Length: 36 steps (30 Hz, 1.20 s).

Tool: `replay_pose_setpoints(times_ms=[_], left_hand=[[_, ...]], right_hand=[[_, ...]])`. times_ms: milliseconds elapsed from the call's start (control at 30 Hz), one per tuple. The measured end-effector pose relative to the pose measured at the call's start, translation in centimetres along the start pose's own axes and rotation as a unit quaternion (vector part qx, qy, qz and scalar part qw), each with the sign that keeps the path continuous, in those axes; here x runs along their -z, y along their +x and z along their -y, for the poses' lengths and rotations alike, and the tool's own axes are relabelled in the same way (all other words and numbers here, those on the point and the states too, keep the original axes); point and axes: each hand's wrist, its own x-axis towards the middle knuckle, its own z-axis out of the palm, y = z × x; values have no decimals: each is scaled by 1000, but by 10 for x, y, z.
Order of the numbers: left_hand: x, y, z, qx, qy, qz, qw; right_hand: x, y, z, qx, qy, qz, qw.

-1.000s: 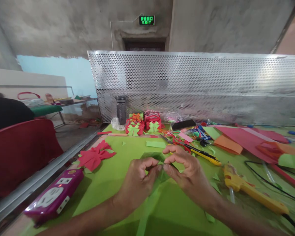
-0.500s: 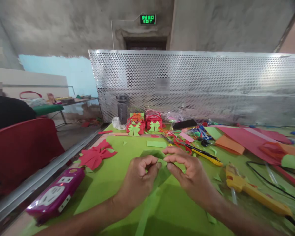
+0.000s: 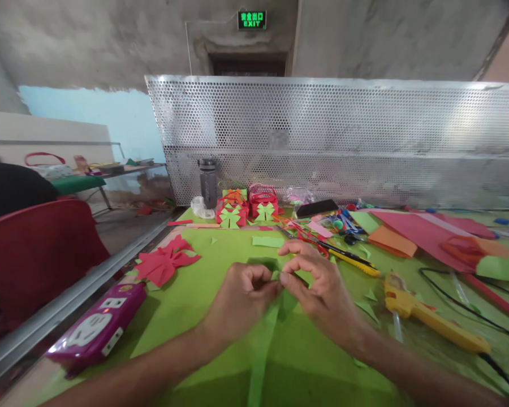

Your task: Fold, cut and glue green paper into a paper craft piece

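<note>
A long light-green paper strip [image 3: 263, 347] trails down toward the bottom edge of the view from between my hands. My left hand [image 3: 240, 299] is closed, thumb and forefinger pinching the strip's upper part. My right hand [image 3: 324, 291] meets it from the other side, thumb and index finger pinched on the same green paper while its other fingers curl above. The fingertips of both hands nearly touch and hide most of the pinched part. Just behind them lies a light-green paper piece [image 3: 267, 242] on the green work surface [image 3: 203, 362].
Left stand a red paper flower [image 3: 166, 261] and a purple power box [image 3: 97, 328]. To the right are a yellow glue gun [image 3: 432, 319] and a yellow utility knife [image 3: 354, 263]. Behind are red paper baskets [image 3: 263, 198], a bottle [image 3: 207, 183], a phone [image 3: 317, 208] and a perforated metal panel [image 3: 343, 135].
My fingertips have drawn closer together on the green strip, covering more of it. The strip's hanging end has swung to the right. The whole view has shifted slightly.
</note>
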Motion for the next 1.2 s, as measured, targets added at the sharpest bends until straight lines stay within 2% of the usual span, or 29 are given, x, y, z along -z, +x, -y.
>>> replay_pose_setpoints(times_ms=[133, 333, 933, 1100, 1200], left_hand=[[3, 2, 3, 34, 14, 42, 998], [4, 5, 3, 68, 10, 83, 994], [1, 4, 8, 90, 26, 123, 988], [-2, 2, 5, 116, 33, 130, 984], [-4, 1, 5, 96, 39, 120, 987]], right_hand=[[-1, 3, -2, 16, -9, 5, 1000], [1, 10, -8, -7, -1, 19, 1000], [4, 20, -10, -37, 9, 34, 999], [5, 20, -10, -43, 15, 37, 998], [5, 21, -11, -47, 17, 35, 998]])
